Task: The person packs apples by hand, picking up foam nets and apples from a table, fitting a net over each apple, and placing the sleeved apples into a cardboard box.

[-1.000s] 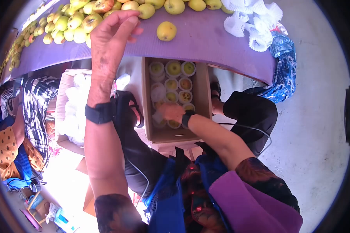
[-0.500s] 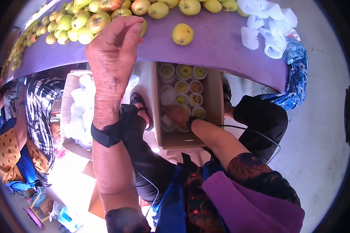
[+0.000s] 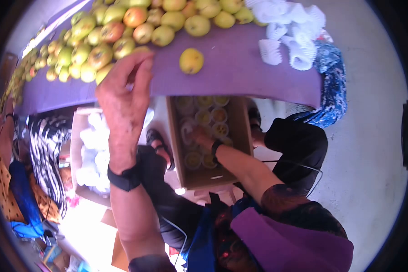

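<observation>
My left hand [image 3: 124,93] is raised at the near edge of a pile of apples [image 3: 111,34], thumb and fingers drawn together. What they hold, if anything, is hidden. One yellow apple [image 3: 191,61] lies apart from the pile, right of this hand. Down in a cardboard box [image 3: 204,181] between my knees, my right hand [image 3: 203,137] has its fingers closed at a white foam net [image 3: 187,130] on the left side. Shade and blur hide whether this net has an apple inside. Around it sit rows of apples in foam nets [image 3: 219,114].
Loose white foam nets [image 3: 299,47] lie on the right end of the purple-covered table [image 3: 240,68]. A second box [image 3: 79,152] with white foam stands at left. Another person's arm [image 3: 5,131] shows at far left. A thin cable [image 3: 315,167] passes my right knee.
The view has tilted up, so the table and box appear lower. My right hand has shifted left within the box, onto a foam net. My left hand stays raised at the pile.
</observation>
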Action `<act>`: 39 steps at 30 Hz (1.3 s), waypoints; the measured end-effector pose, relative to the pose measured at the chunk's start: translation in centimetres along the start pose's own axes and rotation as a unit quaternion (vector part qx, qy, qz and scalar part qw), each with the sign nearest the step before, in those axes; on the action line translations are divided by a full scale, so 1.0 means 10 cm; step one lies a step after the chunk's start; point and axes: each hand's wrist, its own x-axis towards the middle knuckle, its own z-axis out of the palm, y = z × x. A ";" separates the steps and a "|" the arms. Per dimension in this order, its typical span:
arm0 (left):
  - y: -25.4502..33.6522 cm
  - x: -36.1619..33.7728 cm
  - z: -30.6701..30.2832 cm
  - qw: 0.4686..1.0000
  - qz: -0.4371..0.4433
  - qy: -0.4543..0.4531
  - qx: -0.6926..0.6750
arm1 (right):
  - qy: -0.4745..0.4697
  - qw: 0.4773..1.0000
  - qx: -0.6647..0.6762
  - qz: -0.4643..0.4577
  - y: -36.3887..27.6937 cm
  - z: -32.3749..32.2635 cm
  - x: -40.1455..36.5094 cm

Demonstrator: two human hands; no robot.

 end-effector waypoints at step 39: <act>-0.31 0.10 0.28 1.000 0.015 0.004 -0.019 | 0.320 0.833 -0.430 -0.138 -0.72 -4.38 0.13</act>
